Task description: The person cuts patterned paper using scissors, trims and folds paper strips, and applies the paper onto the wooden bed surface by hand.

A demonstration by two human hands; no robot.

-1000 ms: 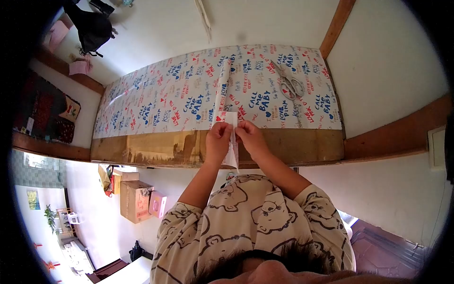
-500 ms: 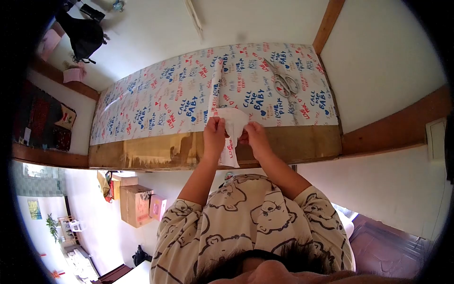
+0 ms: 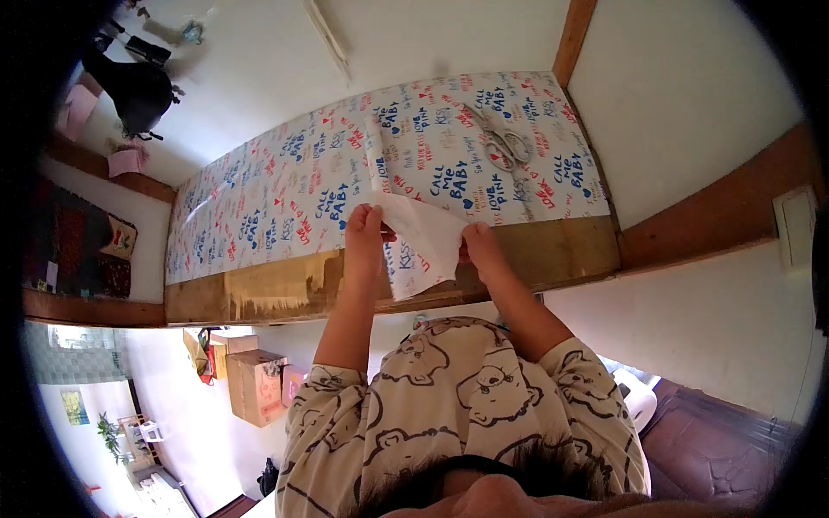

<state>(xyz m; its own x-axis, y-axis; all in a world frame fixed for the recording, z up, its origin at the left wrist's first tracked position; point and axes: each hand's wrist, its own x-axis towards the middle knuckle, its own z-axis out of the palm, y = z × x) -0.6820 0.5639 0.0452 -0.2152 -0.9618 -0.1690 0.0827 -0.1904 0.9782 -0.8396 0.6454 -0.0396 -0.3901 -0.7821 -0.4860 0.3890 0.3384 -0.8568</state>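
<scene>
A loose piece of printed paper (image 3: 423,233) is stretched between my hands above the front edge of the wooden surface. Its plain white back faces up, and its lower part shows blue and red lettering. My left hand (image 3: 364,237) pinches its left side. The right side is pinched by my right hand (image 3: 485,249), whose fingertips are partly hidden. Behind them, a narrow rolled or folded strip (image 3: 377,155) of the same print runs away from me over the paper covering (image 3: 276,190). Scissors (image 3: 505,148) lie on that covering to the right.
A bare wooden front edge (image 3: 268,293) shows below the covering. White walls with wooden trim (image 3: 725,194) enclose the right side. A black bag (image 3: 134,91) hangs at upper left. Cardboard boxes (image 3: 256,384) stand on the floor at lower left.
My hands have moved farther apart, the left one leftward and the right one slightly rightward. The piece of paper between them is spread wider, showing more of its white back. The view has shifted slightly.
</scene>
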